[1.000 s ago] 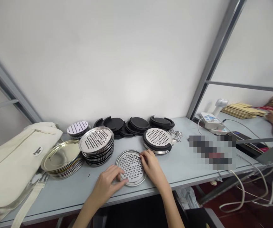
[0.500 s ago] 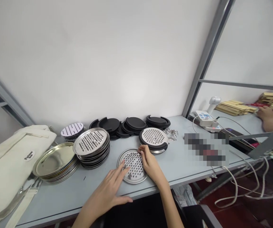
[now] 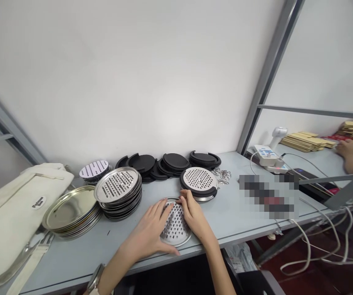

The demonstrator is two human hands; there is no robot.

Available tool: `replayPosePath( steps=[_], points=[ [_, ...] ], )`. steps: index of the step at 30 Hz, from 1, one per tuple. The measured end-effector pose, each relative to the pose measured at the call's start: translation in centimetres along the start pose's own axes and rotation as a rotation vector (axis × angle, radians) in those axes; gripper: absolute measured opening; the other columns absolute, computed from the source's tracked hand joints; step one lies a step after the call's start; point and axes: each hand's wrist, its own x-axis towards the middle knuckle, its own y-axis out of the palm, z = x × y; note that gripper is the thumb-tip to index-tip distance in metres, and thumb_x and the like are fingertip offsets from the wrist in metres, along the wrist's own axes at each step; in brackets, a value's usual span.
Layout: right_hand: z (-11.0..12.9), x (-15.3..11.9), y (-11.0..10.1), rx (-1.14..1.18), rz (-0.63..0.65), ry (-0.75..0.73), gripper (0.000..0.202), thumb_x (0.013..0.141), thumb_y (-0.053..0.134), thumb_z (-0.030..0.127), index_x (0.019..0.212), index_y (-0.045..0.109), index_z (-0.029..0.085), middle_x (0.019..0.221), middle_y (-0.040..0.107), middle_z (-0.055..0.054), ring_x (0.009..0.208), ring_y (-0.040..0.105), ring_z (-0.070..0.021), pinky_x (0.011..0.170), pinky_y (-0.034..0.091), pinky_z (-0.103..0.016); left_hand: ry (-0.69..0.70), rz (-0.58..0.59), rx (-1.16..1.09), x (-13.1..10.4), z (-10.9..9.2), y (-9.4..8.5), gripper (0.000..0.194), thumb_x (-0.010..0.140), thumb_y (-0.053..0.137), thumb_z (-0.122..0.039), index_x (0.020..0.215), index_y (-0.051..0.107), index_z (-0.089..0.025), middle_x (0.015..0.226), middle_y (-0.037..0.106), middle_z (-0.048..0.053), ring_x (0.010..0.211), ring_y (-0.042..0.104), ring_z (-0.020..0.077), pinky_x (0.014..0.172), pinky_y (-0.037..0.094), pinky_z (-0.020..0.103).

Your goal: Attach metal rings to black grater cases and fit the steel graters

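Observation:
A round metal grater disc [image 3: 176, 224], full of raised holes, lies flat on the grey table near its front edge. My left hand [image 3: 153, 227] rests over the disc's left side, its fingers stretched out and the thumb spread toward the front rim. Bent fingers of my right hand [image 3: 193, 213] grip the upper right rim. Just behind, another perforated grater plate [image 3: 200, 179] sits in a black holder on a small stack. To the left stand a stack of slotted grater discs [image 3: 117, 186] and a pile of plain round metal lids [image 3: 71, 209].
Black round holders [image 3: 176, 161] line the wall, with small metal hooks [image 3: 222, 175] to their right. A cream bag [image 3: 19, 213] lies far left. White cables [image 3: 305, 241] hang at the right, where another person's hand [image 3: 350, 153] is near wooden pieces [image 3: 307, 141].
My left hand has moved right and now covers the left part of the grater disc. My right hand stays at its rim. The view has shifted slightly.

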Motion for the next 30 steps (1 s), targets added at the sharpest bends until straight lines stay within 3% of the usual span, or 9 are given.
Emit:
replayPosePath(
  steps=[9,19,30],
  points=[
    [0.0,-0.2,-0.3,0.054,0.027,0.02,0.022,0.098,0.032,0.03,0.114,0.044,0.02,0.112,0.059,-0.01,0.094,0.066,-0.0179,0.087,0.05,-0.031,-0.108,0.13,-0.121,-0.4,0.1,1.3,0.108,0.072,0.063,-0.067,0.151,0.007,-0.019,0.157,0.008,0.015,0.143,0.01,0.0357,0.114,0.021,0.056],
    [-0.1,-0.3,-0.3,0.056,0.036,0.031,0.023,0.099,0.032,0.031,0.117,0.043,0.021,0.114,0.057,-0.009,0.092,0.066,-0.0185,0.087,0.05,-0.034,-0.117,0.108,-0.115,-0.1,-0.6,1.1,0.108,0.066,0.071,-0.059,0.15,0.014,-0.024,0.154,0.019,0.011,0.141,0.017,0.034,0.115,0.02,0.052],
    [0.1,-1.0,0.2,-0.068,-0.04,-0.021,0.024,0.1,0.027,0.028,0.115,0.043,0.019,0.11,0.058,-0.012,0.103,0.06,-0.0216,0.091,0.047,-0.038,-0.109,0.042,-0.116,0.2,-0.8,0.8,0.101,0.063,0.073,-0.057,0.144,0.024,-0.02,0.147,0.029,0.016,0.136,0.025,0.0377,0.111,0.022,0.056]
  ],
)
